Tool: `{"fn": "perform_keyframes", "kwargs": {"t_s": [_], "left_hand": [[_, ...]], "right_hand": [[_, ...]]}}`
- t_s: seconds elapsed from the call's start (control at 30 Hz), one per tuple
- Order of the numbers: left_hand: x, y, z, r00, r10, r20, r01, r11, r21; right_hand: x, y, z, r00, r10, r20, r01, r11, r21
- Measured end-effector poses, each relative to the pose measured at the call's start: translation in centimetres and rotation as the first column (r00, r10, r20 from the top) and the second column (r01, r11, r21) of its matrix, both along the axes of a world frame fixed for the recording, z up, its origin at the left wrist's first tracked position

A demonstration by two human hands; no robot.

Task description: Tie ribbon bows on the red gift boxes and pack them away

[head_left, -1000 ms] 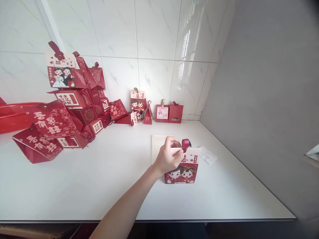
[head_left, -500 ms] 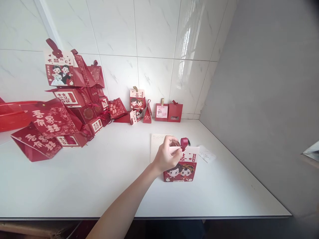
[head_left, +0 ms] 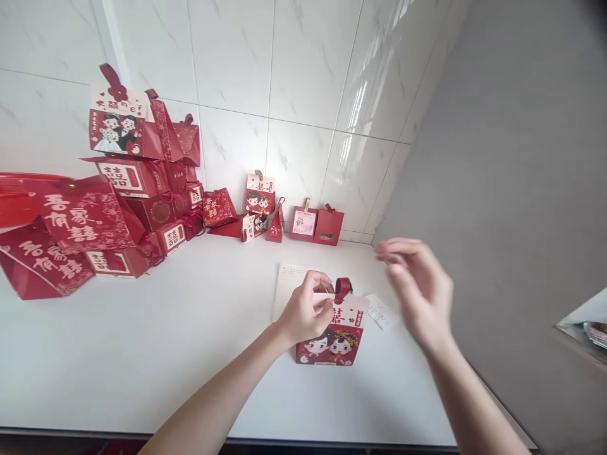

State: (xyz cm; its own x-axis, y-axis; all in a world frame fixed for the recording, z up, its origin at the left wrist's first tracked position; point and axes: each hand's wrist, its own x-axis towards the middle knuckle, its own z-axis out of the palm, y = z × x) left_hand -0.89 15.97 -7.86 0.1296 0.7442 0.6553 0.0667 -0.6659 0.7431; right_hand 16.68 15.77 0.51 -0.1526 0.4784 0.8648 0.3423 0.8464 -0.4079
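Left hand [head_left: 309,311] pinched the gift box's [head_left: 334,335] top edge | right hand [head_left: 422,297] hung apart, loosely curled, thumb parted from fingers | I judged the box light, thin card, easily dented, best held by that edge | it stood on the surface [head_left: 190,354], near a notepad [head_left: 286,285] | red boxes [head_left: 142,212] piled farther left

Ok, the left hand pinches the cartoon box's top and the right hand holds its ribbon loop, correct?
Not quite: the head view shows the right hand in the air, apart from the ribbon loop. The left hand does pinch the box at its top.
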Motion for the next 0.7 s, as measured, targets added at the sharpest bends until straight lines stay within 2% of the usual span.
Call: {"fn": "perform_keyframes", "kwargs": {"t_s": [0.13, 0.27, 0.37, 0.47, 0.57, 0.7], "left_hand": [[0.2, 0.0, -0.3, 1.000, -0.008, 0.026, 0.007, 0.999, 0.051], [0.4, 0.0, -0.6, 0.999, -0.012, 0.038, 0.009, 0.996, 0.083], [0.5, 0.0, -0.6, 0.999, -0.018, 0.031, 0.014, 0.995, 0.099], [0.6, 0.0, -0.4, 1.000, 0.014, 0.001, -0.014, 0.991, 0.137], [0.7, 0.0, -0.2, 0.999, 0.041, -0.015, -0.038, 0.983, 0.182], [1.0, 0.1, 0.0, 0.990, 0.140, 0.015, -0.139, 0.954, 0.265]], "right_hand": [[-1.3, 2.7, -3.9, 0.985, 0.171, 0.002, -0.169, 0.976, -0.137], [-2.1, 2.8, -6.6, 0.953, 0.298, -0.058, -0.303, 0.938, -0.170], [-2.2, 1.9, -7.2, 0.947, 0.306, -0.094, -0.319, 0.931, -0.179], [-2.4, 1.2, -7.4, 0.959, 0.220, -0.178, -0.256, 0.943, -0.215], [-2.5, 1.1, -7.5, 0.965, 0.171, -0.197, -0.216, 0.947, -0.236], [-2.5, 1.2, -7.7, 0.969, 0.149, -0.197, -0.194, 0.953, -0.231]]}}
